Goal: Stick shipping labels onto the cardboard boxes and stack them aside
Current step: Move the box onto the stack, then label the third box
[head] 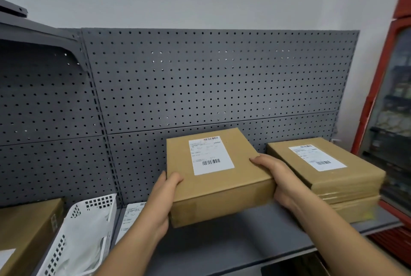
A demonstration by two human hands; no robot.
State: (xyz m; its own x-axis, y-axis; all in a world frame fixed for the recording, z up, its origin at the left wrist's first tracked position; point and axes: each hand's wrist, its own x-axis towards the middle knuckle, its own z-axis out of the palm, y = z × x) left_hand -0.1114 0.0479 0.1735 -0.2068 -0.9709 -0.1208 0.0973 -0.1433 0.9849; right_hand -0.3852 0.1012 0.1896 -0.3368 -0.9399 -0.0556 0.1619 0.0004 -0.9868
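Note:
A brown cardboard box [222, 195] with a white shipping label [210, 156] on its top is held above the grey shelf [233, 244]. My left hand [163, 200] grips its near left corner and my right hand [275, 177] grips its right side. To the right, a stack of flat cardboard boxes [347, 186] rests on the shelf, the top one bearing a label [317, 157]. The held box is close beside the stack, apart from it.
A white perforated basket [73, 238] holding plastic wrap sits at lower left, with another cardboard box [29, 229] to its left. A sheet of labels [130, 215] lies behind the basket. Grey pegboard [200, 79] backs the shelf. A red glass-door fridge [391, 108] stands at right.

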